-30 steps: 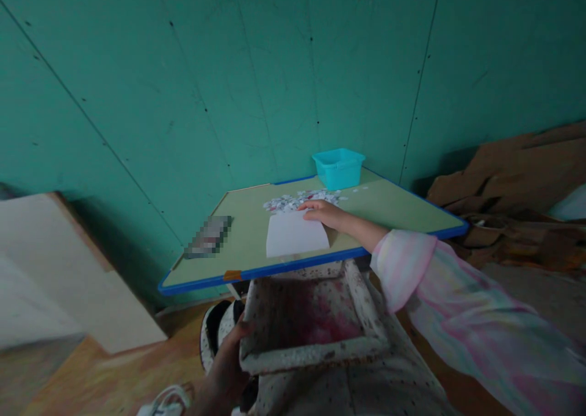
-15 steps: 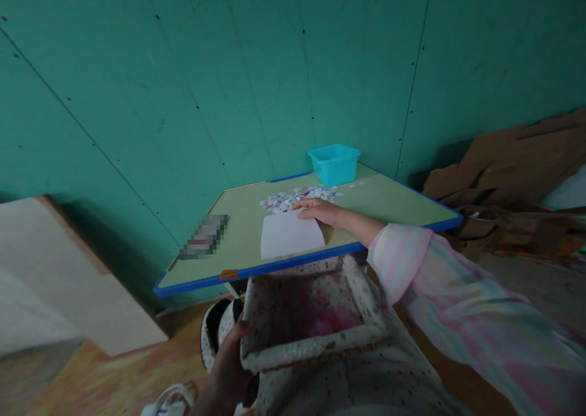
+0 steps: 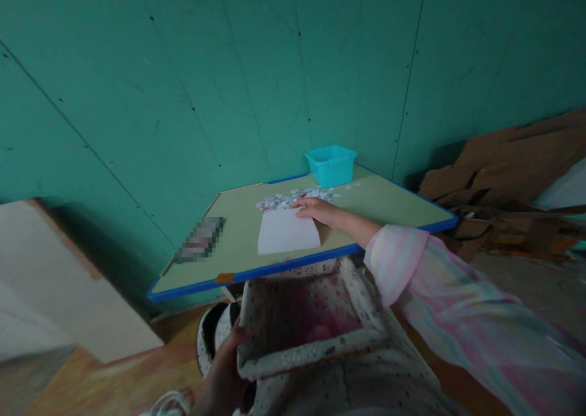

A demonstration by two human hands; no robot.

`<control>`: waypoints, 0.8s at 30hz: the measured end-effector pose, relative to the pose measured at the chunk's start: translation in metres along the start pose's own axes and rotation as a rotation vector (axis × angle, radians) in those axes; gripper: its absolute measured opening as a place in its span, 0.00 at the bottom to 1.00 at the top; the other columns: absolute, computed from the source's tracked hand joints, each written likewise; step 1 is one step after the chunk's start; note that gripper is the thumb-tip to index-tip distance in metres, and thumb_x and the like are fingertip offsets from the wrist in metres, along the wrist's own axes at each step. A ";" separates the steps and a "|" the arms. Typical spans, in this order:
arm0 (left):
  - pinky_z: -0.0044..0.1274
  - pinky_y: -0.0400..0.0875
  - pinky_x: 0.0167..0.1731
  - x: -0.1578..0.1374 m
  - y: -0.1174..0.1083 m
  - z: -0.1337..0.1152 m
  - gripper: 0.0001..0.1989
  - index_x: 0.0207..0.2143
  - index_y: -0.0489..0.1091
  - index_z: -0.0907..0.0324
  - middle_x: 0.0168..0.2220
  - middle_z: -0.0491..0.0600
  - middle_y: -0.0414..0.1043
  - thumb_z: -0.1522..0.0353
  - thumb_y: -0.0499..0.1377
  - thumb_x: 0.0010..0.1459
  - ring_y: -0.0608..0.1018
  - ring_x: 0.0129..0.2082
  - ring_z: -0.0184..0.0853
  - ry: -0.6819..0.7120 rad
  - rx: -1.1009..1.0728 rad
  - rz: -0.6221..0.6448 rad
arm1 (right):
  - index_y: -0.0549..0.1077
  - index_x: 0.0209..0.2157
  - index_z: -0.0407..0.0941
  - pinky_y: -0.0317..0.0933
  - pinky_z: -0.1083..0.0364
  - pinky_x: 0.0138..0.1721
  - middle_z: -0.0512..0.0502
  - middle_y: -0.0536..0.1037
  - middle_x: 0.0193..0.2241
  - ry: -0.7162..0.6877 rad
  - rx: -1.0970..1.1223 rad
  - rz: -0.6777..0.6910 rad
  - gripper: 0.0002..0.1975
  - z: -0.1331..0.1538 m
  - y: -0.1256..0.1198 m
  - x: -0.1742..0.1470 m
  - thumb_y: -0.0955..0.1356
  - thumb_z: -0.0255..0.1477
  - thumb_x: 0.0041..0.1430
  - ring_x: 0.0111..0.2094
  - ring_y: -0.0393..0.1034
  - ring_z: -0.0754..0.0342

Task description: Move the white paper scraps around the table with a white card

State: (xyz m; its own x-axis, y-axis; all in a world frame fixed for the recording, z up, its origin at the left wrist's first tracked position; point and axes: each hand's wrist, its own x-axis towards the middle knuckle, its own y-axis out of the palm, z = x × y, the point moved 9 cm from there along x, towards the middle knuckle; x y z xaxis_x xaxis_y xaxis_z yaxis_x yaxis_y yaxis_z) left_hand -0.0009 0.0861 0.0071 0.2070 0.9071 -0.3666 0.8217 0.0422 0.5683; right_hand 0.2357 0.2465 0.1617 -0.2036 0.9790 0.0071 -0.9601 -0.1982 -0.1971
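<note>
On the table, my right hand (image 3: 315, 211) holds the far edge of a white sheet of paper (image 3: 287, 233), thumb on top and fingers at the edge. Just beyond the sheet lies a pile of small white paper pieces (image 3: 274, 202), a few with reddish marks. Below the table's front edge, my left hand (image 3: 229, 364) is closed on the left side of a white, dark-speckled box (image 3: 315, 350). Pink stains show inside this box, and it tilts towards me. Part of the left hand's grip is hidden behind the box wall.
The pale green table (image 3: 379, 211) has a blue edge. A turquoise basket (image 3: 332, 167) stands at its back, and a pixelated flat object (image 3: 200, 240) lies at the left. Cardboard (image 3: 508, 160) leans at the right, a white board (image 3: 68, 282) at the left. A white cable (image 3: 169, 401) lies on the floor.
The sheet has shifted slightly away from the table's front edge, towards the paper pieces, with my right hand on it. My left hand stays on the box. The view has turned a little.
</note>
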 end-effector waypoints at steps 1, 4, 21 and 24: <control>0.27 0.76 0.31 0.000 0.001 0.000 0.21 0.44 0.75 0.58 0.35 0.50 0.81 0.73 0.66 0.43 0.82 0.36 0.45 0.002 -0.005 0.013 | 0.74 0.42 0.41 0.58 0.60 0.29 0.53 0.75 0.25 0.005 -0.004 0.006 0.15 0.000 0.001 0.000 0.67 0.21 0.50 0.24 0.67 0.59; 0.27 0.77 0.30 0.000 0.000 -0.001 0.22 0.45 0.74 0.58 0.34 0.50 0.81 0.74 0.66 0.44 0.82 0.36 0.45 0.011 -0.010 0.009 | 0.74 0.43 0.42 0.58 0.60 0.28 0.54 0.75 0.24 0.019 0.008 0.051 0.16 -0.003 0.005 0.000 0.68 0.21 0.49 0.23 0.66 0.59; 0.27 0.77 0.29 -0.003 0.007 0.001 0.29 0.51 0.71 0.58 0.35 0.50 0.82 0.76 0.65 0.42 0.83 0.34 0.46 -0.006 -0.027 -0.007 | 0.73 0.43 0.43 0.60 0.58 0.31 0.52 0.77 0.28 0.027 0.091 0.182 0.20 -0.009 0.015 0.001 0.72 0.25 0.44 0.26 0.68 0.58; 0.27 0.77 0.29 -0.001 0.008 0.002 0.29 0.51 0.71 0.58 0.35 0.51 0.82 0.75 0.65 0.42 0.82 0.35 0.46 -0.020 -0.021 0.001 | 0.73 0.43 0.43 0.61 0.57 0.32 0.51 0.77 0.29 0.020 0.101 0.197 0.20 -0.008 0.016 0.000 0.72 0.25 0.44 0.27 0.69 0.57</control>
State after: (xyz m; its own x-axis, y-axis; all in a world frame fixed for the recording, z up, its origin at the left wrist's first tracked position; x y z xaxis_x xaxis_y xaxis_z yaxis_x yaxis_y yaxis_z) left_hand 0.0060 0.0844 0.0108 0.2187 0.8985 -0.3806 0.8103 0.0501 0.5838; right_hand 0.2218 0.2439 0.1506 -0.3860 0.9215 -0.0417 -0.9168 -0.3883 -0.0935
